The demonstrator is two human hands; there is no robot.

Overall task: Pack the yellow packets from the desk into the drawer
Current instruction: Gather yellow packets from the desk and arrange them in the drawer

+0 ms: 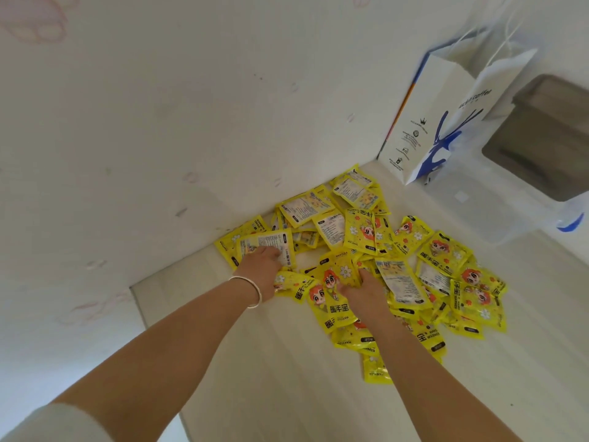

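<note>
A heap of yellow packets point(446, 260) with cartoon prints lies spread over the pale desk point(287, 378), pushed into the corner by the wall. My left hand point(259, 269), a silver bangle on its wrist, reaches to the heap's left end, where its fingers curl over a packet lying label side up point(271, 242). My right hand point(363, 290) is sunk into the middle of the heap, thumb and fingers closed around a few packets point(338, 275). No drawer shows in the head view.
A white paper bag point(443, 122) with blue print stands at the back right of the desk. A clear plastic box point(497, 199) with a blue latch sits beside it. The white wall point(159, 138) bounds the desk on the left.
</note>
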